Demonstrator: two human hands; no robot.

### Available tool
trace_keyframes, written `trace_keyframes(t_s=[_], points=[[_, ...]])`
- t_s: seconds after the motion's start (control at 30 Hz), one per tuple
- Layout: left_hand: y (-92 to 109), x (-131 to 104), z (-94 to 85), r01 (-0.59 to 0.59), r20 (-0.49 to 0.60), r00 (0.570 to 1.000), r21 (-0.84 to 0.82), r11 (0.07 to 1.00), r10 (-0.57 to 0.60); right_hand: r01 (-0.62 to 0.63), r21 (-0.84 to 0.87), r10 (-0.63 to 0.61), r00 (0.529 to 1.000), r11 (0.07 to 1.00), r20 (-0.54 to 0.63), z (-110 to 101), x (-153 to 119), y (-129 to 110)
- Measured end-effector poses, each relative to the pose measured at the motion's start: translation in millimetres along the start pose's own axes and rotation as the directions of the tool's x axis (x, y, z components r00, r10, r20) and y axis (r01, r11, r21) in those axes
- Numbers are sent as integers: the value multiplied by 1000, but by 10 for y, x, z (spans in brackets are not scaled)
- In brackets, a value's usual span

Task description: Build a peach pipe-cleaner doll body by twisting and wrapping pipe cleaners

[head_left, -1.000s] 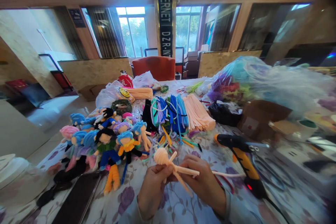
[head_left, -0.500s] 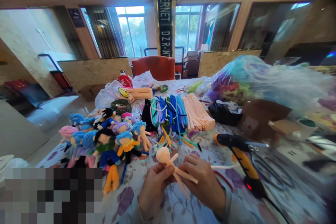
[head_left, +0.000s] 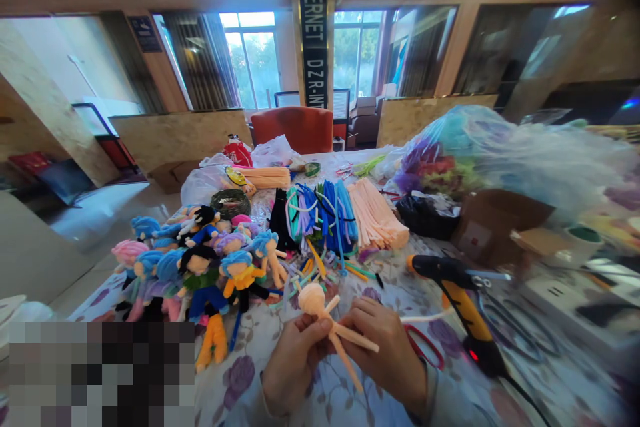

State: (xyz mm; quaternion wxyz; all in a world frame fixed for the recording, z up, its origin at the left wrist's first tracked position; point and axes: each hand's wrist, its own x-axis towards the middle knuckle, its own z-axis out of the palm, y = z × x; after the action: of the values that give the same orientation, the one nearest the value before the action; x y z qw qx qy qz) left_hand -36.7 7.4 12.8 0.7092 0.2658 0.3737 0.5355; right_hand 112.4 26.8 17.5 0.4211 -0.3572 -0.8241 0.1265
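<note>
A peach pipe-cleaner doll [head_left: 313, 299] with a round head and thin limbs is between my hands, tilted, its legs pointing down to the right. My left hand [head_left: 293, 363] is closed, pinching its body between thumb and fingers. My right hand [head_left: 385, 340] is closed too, its fingers curled at the doll's side behind a leg; the fingertips are partly hidden. A white pipe cleaner [head_left: 425, 318] sticks out to the right from behind my right hand; whether I hold it cannot be seen. Red-handled scissors [head_left: 427, 345] lie beside my right wrist.
Finished dolls [head_left: 200, 273] are heaped at the left. Blue pipe cleaners [head_left: 333, 217] and peach ones [head_left: 377, 217] lie in bundles ahead, with cut scraps before them. A glue gun [head_left: 463, 303] with a red light stands at the right, near a cardboard box [head_left: 500, 220] and plastic bags [head_left: 500, 140].
The doll's legs have swung slightly downward and outward, and its head has shifted a little. My right hand has moved slightly left, and more of the scissors' handle shows.
</note>
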Motion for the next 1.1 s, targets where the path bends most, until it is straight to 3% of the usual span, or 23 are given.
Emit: trace_keyframes(t_s=[0.3, 0.53, 1.1], points=[[67, -41, 27, -21, -27, 999, -9, 1000, 21, -231, 300, 203, 972, 926, 120, -41, 38, 26], [70, -79, 39, -1, 22, 1000, -49, 999, 2, -353, 580, 244, 934, 734, 261, -47, 57, -7], [83, -48, 35, 14, -6, 1000, 31, 999, -14, -392, 448, 318, 919, 803, 233, -34, 48, -17]])
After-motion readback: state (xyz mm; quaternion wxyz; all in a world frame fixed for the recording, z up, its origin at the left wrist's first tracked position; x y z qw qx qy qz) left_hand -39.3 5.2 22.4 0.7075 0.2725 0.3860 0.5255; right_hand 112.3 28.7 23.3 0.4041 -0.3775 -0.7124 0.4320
